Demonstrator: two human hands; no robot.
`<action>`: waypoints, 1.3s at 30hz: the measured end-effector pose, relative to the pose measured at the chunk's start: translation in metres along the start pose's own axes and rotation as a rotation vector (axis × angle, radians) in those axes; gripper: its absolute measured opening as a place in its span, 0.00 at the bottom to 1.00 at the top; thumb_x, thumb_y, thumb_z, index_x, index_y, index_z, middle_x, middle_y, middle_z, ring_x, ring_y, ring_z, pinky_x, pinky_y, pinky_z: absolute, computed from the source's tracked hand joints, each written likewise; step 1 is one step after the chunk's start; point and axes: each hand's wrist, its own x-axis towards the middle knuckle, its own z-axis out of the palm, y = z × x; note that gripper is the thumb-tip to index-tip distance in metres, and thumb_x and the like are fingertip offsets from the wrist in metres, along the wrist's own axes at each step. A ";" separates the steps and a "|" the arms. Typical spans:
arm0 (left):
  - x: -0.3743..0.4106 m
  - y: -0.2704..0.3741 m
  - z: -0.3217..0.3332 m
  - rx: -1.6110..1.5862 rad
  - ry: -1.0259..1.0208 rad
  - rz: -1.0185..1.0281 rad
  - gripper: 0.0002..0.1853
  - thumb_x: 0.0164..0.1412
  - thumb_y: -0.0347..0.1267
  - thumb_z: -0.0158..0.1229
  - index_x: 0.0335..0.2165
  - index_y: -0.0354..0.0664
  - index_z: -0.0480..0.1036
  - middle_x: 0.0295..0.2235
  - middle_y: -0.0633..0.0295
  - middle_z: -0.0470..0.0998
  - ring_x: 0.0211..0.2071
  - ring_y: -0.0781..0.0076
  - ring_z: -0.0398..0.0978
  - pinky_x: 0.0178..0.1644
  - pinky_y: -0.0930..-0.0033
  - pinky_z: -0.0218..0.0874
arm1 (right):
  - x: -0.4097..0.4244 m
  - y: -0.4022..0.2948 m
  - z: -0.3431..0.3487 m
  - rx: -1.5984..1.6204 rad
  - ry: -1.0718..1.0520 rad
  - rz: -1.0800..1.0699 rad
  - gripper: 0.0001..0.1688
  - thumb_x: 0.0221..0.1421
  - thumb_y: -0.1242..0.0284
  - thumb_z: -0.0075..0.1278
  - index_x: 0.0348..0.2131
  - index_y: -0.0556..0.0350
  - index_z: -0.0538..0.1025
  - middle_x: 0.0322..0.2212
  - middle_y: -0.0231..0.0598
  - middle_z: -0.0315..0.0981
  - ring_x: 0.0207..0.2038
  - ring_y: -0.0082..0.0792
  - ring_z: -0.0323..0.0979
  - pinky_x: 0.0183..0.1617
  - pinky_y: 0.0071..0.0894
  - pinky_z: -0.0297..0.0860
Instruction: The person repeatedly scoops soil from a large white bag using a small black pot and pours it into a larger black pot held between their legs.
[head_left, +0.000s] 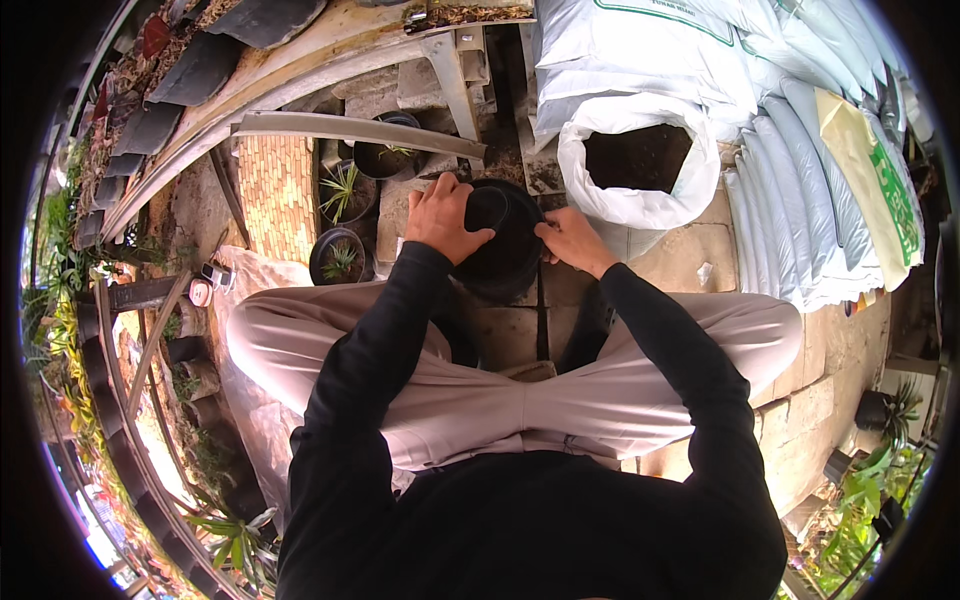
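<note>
A large black plastic plant pot stands on the paving between my feet. A smaller black pot sits within its mouth, towards the left side. My left hand grips the smaller pot, fingers over its far left side and thumb towards me. With bent fingers, my right hand pinches the large pot's right rim. How deep the smaller pot sits is hidden in the dark interior. Beyond my right hand, an open white sack with a rolled-down edge holds dark soil.
Potted spiky plants stand close on the left, below a loose metal bar. A woven mat-like panel lies beside them. Full white sacks are stacked at the back right. Flattened bags lean at the right.
</note>
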 end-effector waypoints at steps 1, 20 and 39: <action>0.000 -0.008 0.003 -0.051 0.034 -0.006 0.38 0.41 0.47 0.77 0.48 0.39 0.76 0.46 0.56 0.72 0.51 0.53 0.72 0.56 0.51 0.59 | 0.000 -0.002 0.002 0.046 -0.009 0.024 0.16 0.60 0.73 0.48 0.32 0.76 0.75 0.22 0.51 0.80 0.24 0.37 0.82 0.28 0.31 0.79; -0.003 -0.020 0.013 -0.023 -0.138 -0.089 0.36 0.49 0.50 0.72 0.48 0.36 0.76 0.50 0.50 0.73 0.54 0.48 0.71 0.57 0.50 0.65 | -0.005 -0.016 0.005 0.049 -0.001 0.128 0.19 0.61 0.72 0.48 0.38 0.79 0.75 0.27 0.54 0.81 0.25 0.42 0.82 0.29 0.35 0.79; -0.001 0.000 0.022 -0.096 -0.138 -0.046 0.33 0.46 0.51 0.74 0.43 0.36 0.79 0.45 0.52 0.74 0.51 0.50 0.73 0.56 0.52 0.66 | -0.008 0.001 0.004 0.159 -0.157 0.203 0.15 0.62 0.71 0.45 0.34 0.72 0.73 0.28 0.54 0.82 0.27 0.40 0.84 0.27 0.28 0.72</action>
